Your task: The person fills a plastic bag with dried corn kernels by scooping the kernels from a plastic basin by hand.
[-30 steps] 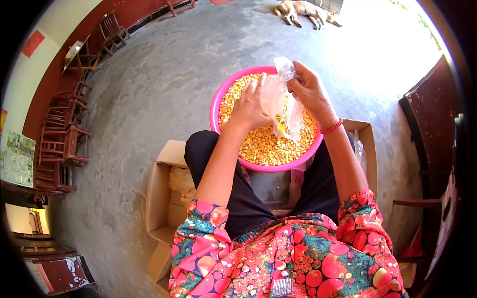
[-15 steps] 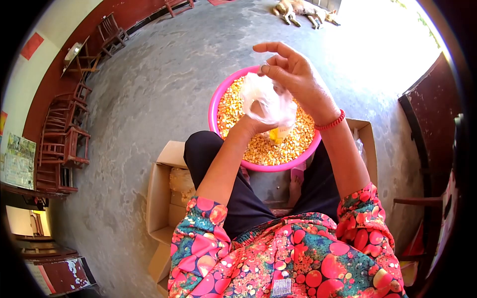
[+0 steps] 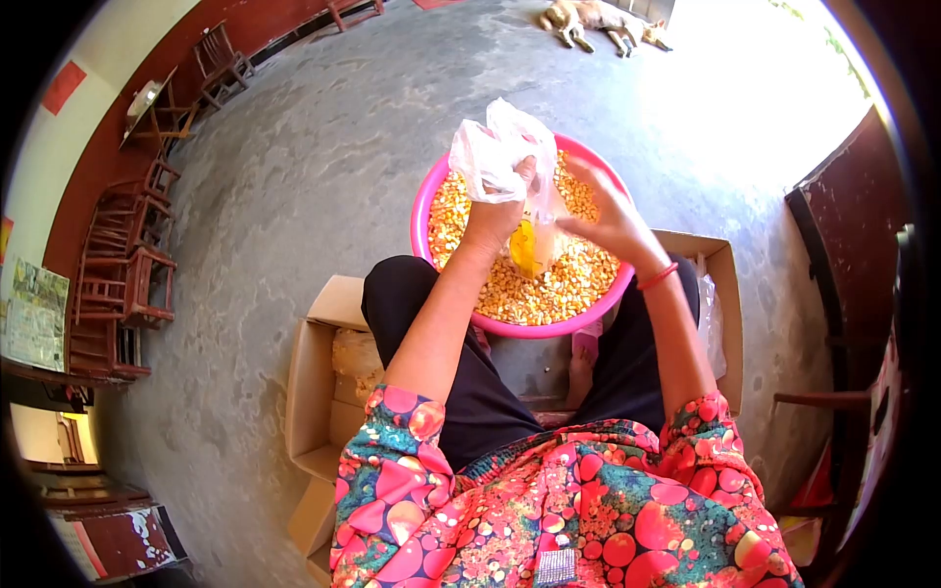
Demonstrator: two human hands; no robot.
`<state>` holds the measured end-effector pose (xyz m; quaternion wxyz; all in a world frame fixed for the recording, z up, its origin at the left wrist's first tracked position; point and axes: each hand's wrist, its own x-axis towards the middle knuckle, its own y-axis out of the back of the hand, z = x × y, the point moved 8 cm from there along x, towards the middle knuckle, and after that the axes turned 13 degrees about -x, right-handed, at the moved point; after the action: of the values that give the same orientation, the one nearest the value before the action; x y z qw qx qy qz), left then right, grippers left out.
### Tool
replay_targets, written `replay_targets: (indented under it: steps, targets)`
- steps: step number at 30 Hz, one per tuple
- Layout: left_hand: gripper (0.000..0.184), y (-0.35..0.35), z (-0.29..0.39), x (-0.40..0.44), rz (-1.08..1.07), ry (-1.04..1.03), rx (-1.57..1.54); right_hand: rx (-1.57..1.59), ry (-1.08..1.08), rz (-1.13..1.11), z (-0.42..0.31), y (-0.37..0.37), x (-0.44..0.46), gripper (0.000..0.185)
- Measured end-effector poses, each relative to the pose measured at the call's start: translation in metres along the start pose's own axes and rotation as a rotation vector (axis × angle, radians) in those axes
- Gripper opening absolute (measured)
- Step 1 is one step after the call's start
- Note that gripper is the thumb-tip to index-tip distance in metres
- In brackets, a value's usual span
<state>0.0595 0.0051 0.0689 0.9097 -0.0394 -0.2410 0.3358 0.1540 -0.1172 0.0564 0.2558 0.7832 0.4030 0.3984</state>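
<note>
My left hand point(image 3: 502, 211) is closed round the gathered neck of a thin white plastic bag point(image 3: 487, 162), whose top flares upward. Below the grip, the bag hangs over the bowl with something yellow point(image 3: 525, 250) showing in its lower part; I cannot make out what it is. To the right of the bag is my right hand point(image 3: 616, 220), its fingers stretched apart and slightly blurred, holding nothing visible. Beneath both hands a pink plastic bowl point(image 3: 421, 218) holds loose yellow corn kernels point(image 3: 534, 302).
Cardboard boxes stand at both sides of my legs, the left one point(image 3: 304, 392) with a yellowish bundle inside and the right one point(image 3: 727, 294) with clear plastic. Wooden chairs point(image 3: 127, 265) line the left wall. A dog point(image 3: 598, 18) lies on the concrete floor point(image 3: 265, 176) at the back.
My right hand has come down from above the bag to its right side and opened. The bag's top now stands up out of my left fist, and more of the yellow thing shows.
</note>
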Motion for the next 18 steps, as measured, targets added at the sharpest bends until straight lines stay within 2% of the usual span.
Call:
replay_targets:
  steps: [2, 4, 6, 8, 9, 10, 12, 13, 15, 16, 18]
  targets:
    - [0.024, 0.003, -0.013, 0.000, -0.029, 0.058, -0.012, -0.052, -0.089, -0.136, -0.010, -0.024, -0.011, 0.088]
    - [0.024, -0.007, -0.022, -0.003, -0.248, 0.003, 0.202, -0.111, -0.014, -0.074, -0.011, -0.050, -0.014, 0.096]
    - [0.023, -0.013, -0.023, -0.007, -0.282, 0.071, 0.206, -0.134, -0.033, -0.070, -0.004, -0.072, -0.012, 0.096]
    - [0.017, -0.020, -0.019, -0.008, -0.311, 0.001, 0.131, -0.095, -0.059, 0.005, -0.005, -0.077, -0.006, 0.093]
    - [0.016, -0.019, -0.020, -0.006, -0.252, 0.007, 0.084, -0.101, -0.037, 0.098, -0.008, -0.073, -0.004, 0.073]
    - [0.016, -0.021, -0.015, -0.007, -0.254, 0.007, 0.083, -0.102, -0.039, 0.099, -0.005, -0.078, -0.002, 0.073]
    - [0.017, -0.021, -0.007, -0.009, -0.271, 0.064, 0.168, 0.161, -0.062, 0.252, 0.007, -0.079, 0.000, 0.046]
    - [0.017, -0.022, 0.000, -0.007, -0.272, 0.065, 0.169, 0.245, -0.165, 0.220, -0.005, -0.065, -0.003, 0.027]
    - [0.026, -0.025, 0.019, -0.005, -0.287, -0.058, 0.283, 0.324, -0.180, 0.221, 0.003, -0.065, -0.004, 0.024]
    - [0.026, -0.021, 0.019, -0.002, -0.286, -0.056, 0.281, 0.403, -0.195, 0.222, 0.010, -0.065, -0.005, 0.022]
    - [0.042, -0.026, 0.021, -0.002, -0.516, -0.069, 0.219, 0.367, -0.175, 0.254, 0.018, -0.059, -0.006, 0.021]
